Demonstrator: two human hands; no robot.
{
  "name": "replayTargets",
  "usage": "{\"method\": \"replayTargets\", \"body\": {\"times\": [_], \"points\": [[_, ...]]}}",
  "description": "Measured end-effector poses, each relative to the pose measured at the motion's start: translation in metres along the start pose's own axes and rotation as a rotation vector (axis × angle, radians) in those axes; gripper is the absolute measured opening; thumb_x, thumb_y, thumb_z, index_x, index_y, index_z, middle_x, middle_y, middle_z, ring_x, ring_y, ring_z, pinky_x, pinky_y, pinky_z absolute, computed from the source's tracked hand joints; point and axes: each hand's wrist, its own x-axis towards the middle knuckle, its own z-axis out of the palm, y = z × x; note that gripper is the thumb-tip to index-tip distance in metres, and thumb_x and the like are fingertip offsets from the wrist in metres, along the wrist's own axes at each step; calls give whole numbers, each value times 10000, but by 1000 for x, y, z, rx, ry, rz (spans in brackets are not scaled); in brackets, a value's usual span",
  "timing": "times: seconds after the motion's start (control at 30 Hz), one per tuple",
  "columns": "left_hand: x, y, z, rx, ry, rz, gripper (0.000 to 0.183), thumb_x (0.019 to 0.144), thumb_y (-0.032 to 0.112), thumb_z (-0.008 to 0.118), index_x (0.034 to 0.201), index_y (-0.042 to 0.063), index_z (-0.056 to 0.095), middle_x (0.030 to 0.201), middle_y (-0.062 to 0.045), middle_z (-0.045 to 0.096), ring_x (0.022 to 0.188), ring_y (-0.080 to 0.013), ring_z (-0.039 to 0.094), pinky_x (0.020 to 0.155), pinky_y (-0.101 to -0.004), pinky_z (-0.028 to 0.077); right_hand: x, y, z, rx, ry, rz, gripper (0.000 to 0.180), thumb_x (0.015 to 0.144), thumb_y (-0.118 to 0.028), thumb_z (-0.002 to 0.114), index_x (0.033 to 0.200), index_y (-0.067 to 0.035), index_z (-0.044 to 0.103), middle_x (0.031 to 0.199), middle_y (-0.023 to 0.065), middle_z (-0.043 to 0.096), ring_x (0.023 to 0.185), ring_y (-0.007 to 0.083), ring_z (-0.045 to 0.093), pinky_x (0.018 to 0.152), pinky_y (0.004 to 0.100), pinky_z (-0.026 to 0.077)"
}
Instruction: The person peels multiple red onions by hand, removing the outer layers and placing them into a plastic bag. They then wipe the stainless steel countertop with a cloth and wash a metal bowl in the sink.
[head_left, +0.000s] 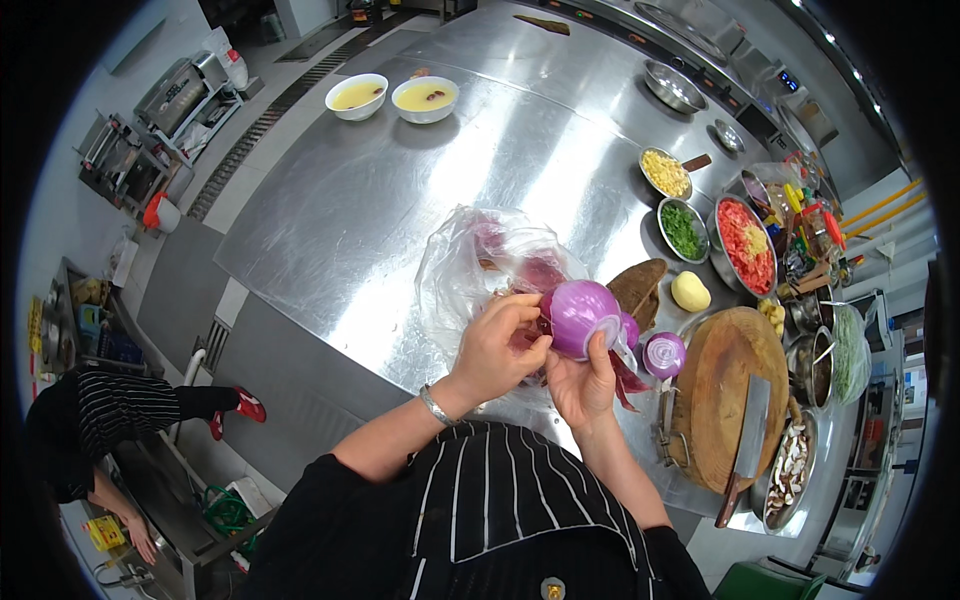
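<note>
My right hand (582, 384) cradles a large red onion (582, 319), its glossy purple side up and a pale cut end towards me. At the onion's left side, the thumb and fingers of my left hand (499, 345) pinch its dark outer skin. Beneath and beyond the hands lies a crumpled clear plastic bag (457, 262) with purple onion skins in it. Loose dark red skin (628, 382) hangs beside my right hand. A smaller cut red onion (664, 355) sits on the steel table to the right; another onion is partly hidden behind the held one.
A cleaver (752, 427) lies on the round wooden chopping block (709, 390), handle overhanging. Nearby are a peeled potato (690, 291), a brown root vegetable (639, 289), bowls of chopped greens (682, 231), tomato (739, 255) and sliced mushrooms (789, 465). Another person (97, 427) works at left.
</note>
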Motion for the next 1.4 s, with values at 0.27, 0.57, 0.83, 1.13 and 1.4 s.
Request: {"method": "replayTargets", "body": {"times": [0.27, 0.57, 0.83, 1.13, 1.4], "points": [[0, -2, 3, 52, 43, 69, 138, 717, -15, 649, 832, -32, 574, 1025, -171, 637, 746, -217, 649, 627, -266, 520, 0, 2, -2, -31, 12, -17, 637, 799, -272, 691, 1277, -7, 364, 1272, 132, 462, 1200, 250, 441, 1062, 390, 340], [5, 6, 5, 163, 137, 36, 85, 705, 1, 624, 764, -8, 565, 922, -161, 643, 706, -292, 626, 610, -344, 515, 3, 6, 8, -232, 21, -164, 620, 785, -207, 704, 1268, -26, 359, 1234, 121, 470, 1174, 256, 457, 1041, 423, 349], [14, -6, -4, 85, 134, 28, 75, 702, -53, 580, 763, -12, 568, 864, -118, 634, 671, -192, 609, 580, -266, 505, 2, -1, -3, -114, -44, -64, 636, 821, -300, 658, 1303, -30, 342, 1291, 145, 440, 1221, 293, 421, 1048, 452, 340], [6, 14, -14, -164, -39, -155, 181, 738, 9, 668, 899, -19, 591, 930, -106, 608, 824, -179, 623, 712, -266, 516, 2, -7, -9, -27, -62, 4, 642, 840, -374, 618, 1311, -32, 348, 1302, 151, 438, 1218, 299, 424, 1032, 447, 364], [1, 3, -8, 32, -42, 68, 153, 702, 22, 704, 798, -2, 587, 770, -106, 597, 643, -213, 583, 586, -269, 476, 1, -5, -6, 12, -18, 6, 670, 830, -364, 631, 1307, 0, 332, 1286, 163, 453, 1212, 314, 432, 1039, 477, 354]]}}
